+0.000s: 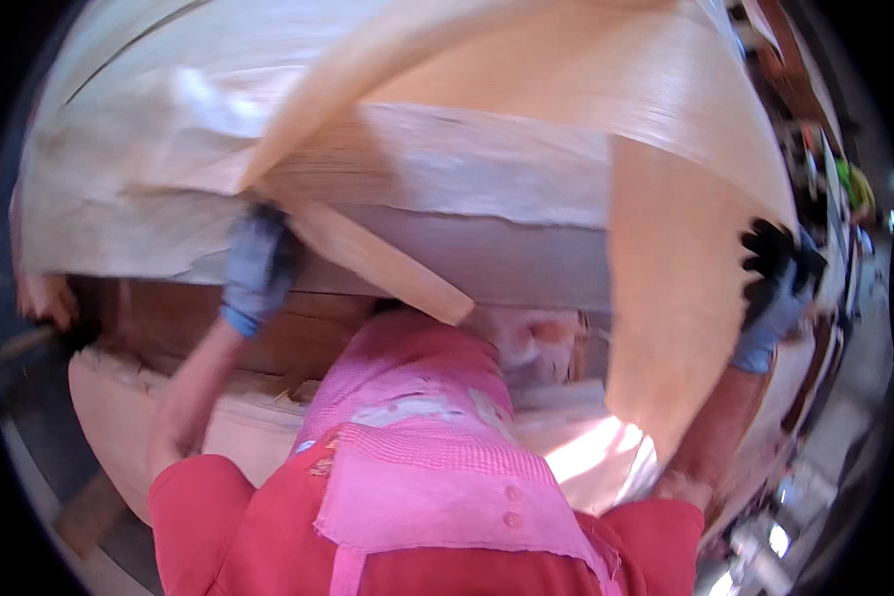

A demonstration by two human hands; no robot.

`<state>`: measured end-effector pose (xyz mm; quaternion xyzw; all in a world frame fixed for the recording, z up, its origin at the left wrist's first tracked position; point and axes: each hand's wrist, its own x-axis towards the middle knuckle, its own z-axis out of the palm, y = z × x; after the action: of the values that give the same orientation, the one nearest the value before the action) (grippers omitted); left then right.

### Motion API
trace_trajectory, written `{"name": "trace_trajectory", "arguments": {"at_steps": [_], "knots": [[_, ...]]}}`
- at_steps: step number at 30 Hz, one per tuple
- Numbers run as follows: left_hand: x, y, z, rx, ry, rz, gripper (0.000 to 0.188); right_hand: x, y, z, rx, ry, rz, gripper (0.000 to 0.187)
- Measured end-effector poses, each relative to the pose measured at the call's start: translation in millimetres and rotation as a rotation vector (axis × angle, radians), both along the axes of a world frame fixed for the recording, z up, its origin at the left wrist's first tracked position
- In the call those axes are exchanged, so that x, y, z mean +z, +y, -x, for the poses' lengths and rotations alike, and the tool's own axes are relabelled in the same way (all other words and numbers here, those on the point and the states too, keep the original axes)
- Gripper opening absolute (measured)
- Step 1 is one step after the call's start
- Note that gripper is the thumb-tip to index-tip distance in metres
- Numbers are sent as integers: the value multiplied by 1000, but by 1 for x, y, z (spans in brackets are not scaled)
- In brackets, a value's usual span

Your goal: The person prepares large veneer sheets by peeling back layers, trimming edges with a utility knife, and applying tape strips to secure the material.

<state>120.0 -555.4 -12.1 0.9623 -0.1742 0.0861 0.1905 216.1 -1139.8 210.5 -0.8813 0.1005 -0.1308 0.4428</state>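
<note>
A big, thin sheet of pale wood veneer [586, 109] arches in front of me, bent and curling down at both sides. My left hand [258, 263], in a grey-blue glove with dark fingers, grips its left edge where a narrow strip hangs down. My right hand [777, 283], gloved the same way, grips the sheet's right edge, which droops toward my chest. Beneath the sheet lies a stack of whitish veneer sheets [149, 199].
Brown wooden boards [169, 318] support the stack at the left. More pale sheets [119, 407] lie lower down near my body. I wear a red top with a pink apron [427, 467]. A blurred workshop area [844, 179] shows at the far right.
</note>
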Motion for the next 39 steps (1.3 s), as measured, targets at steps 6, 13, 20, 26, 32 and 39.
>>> {"name": "trace_trajectory", "arguments": {"at_steps": [6, 13, 20, 26, 32, 39], "knots": [[6, -139, 64, 316, 647, 726, 39, 95, -11, -59, 87, -255, 392, 41], [-18, -168, 25, 199, 1075, 917, 42, 148, -16, -124, 304, -521, 772, 39], [41, -283, -86, -5, 647, 1214, 47, 165, 5, -134, 220, -517, 767, 38], [33, -290, -79, 99, 910, 1292, 51, 155, -26, -141, 364, -665, 983, 36], [40, -101, -19, 499, 78, 598, 44, 45, -157, -129, 322, -72, 72, 41], [39, 31, -96, 477, -96, -118, 47, -45, -44, -94, 145, -216, -36, 52]]}}
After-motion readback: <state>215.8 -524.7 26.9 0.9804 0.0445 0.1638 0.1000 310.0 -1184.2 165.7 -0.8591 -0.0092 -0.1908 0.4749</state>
